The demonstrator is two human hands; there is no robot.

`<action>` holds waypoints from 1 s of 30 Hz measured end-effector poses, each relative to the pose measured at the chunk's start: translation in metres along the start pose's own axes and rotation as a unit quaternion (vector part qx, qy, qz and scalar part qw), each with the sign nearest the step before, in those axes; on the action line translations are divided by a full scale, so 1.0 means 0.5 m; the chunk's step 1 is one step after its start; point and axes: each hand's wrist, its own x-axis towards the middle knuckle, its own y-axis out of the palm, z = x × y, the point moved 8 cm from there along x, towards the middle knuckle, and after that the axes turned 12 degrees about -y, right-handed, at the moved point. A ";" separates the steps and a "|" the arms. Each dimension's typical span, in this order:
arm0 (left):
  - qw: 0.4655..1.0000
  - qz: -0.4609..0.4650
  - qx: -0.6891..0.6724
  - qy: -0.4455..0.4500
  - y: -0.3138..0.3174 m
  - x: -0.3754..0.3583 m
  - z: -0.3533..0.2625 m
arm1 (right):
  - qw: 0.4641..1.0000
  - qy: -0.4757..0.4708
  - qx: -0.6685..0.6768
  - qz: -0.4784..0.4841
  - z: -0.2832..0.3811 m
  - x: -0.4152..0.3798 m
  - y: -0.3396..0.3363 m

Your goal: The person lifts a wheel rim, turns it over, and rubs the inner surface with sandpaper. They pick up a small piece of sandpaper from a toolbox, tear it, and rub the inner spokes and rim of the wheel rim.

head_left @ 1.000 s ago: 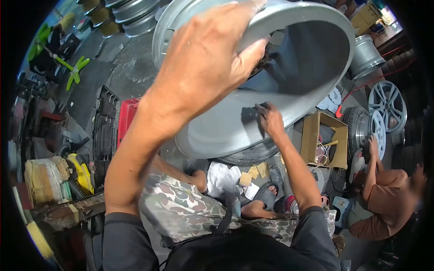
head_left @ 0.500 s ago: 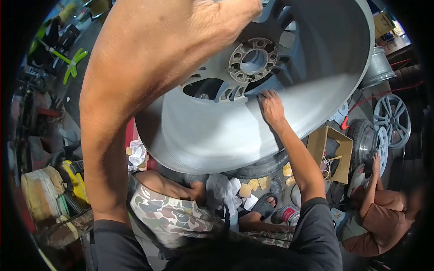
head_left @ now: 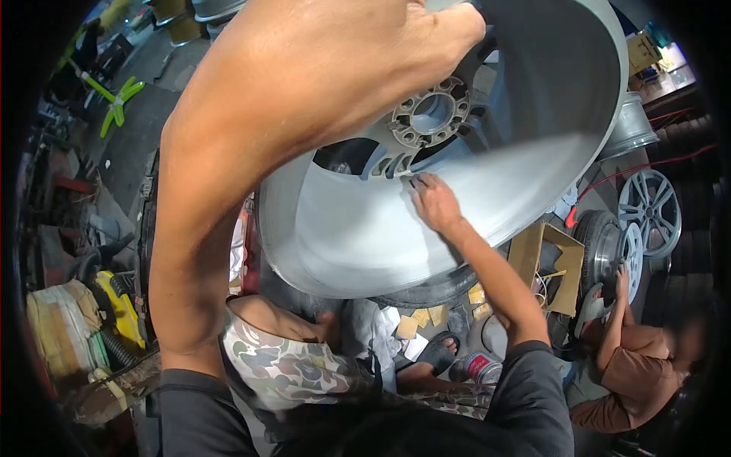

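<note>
A large silvery-grey alloy wheel rim (head_left: pixel 365 251) is tilted in front of me, its hollow inner side facing me and its bolt-hole hub (head_left: pixel 430 114) showing. At the top, my left hand (head_left: pixel 445 38) is curled against the rim's spoke side, with its fingertips out of sight. My right hand (head_left: pixel 438 204) presses on the inner barrel just below the spokes. Its fingers are bent together over a small dark piece, too hidden to name.
A tyre (head_left: pixel 434 293) lies beneath the rim, near small yellowish pads (head_left: pixel 407 327), a cardboard box (head_left: pixel 567 282) and a can (head_left: pixel 483 369). At right, a seated co-worker (head_left: pixel 636 369) touches another wheel (head_left: pixel 632 255). A yellow tool (head_left: pixel 122 308) is at left.
My right hand has slid left and slightly down along the barrel. My left hand has shifted right across the spokes. The rim's left edge appears further right as the view shifts.
</note>
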 end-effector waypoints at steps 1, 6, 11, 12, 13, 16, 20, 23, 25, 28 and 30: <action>0.997 -0.030 0.071 0.024 0.003 -0.005 -0.009 | 1.000 0.002 0.003 0.001 -0.027 -0.006 -0.006; 0.984 -0.116 0.075 0.117 -0.019 -0.014 0.011 | 0.987 0.030 -0.142 0.063 -0.142 -0.016 0.026; 0.990 -0.033 -0.051 0.128 -0.037 0.007 0.050 | 0.998 -0.033 -0.041 -0.031 -0.090 -0.035 0.066; 0.979 -0.081 0.025 0.187 -0.036 0.020 0.066 | 0.996 -0.011 -0.069 0.059 -0.102 -0.010 0.015; 0.956 -0.130 0.100 0.242 -0.035 0.015 0.070 | 0.987 0.023 -0.124 0.101 -0.117 0.017 -0.019; 0.973 -0.087 0.175 0.121 -0.032 -0.007 0.031 | 0.995 0.016 -0.094 0.040 -0.076 0.002 0.032; 0.997 -0.026 -0.018 0.064 -0.053 -0.002 0.037 | 0.999 0.005 -0.040 0.020 -0.101 -0.008 0.013; 0.963 -0.145 0.139 0.180 -0.052 -0.019 0.036 | 0.992 0.040 -0.087 0.082 -0.115 0.010 -0.011; 0.988 -0.083 0.052 0.118 -0.060 -0.013 0.036 | 0.996 0.075 -0.042 0.000 -0.107 -0.024 0.063; 0.994 -0.057 0.004 0.093 -0.062 -0.007 0.043 | 0.999 0.024 -0.024 0.028 -0.034 0.006 0.040; 0.995 -0.051 -0.011 0.088 -0.057 -0.008 0.052 | 0.997 0.022 -0.060 0.047 -0.103 0.001 -0.011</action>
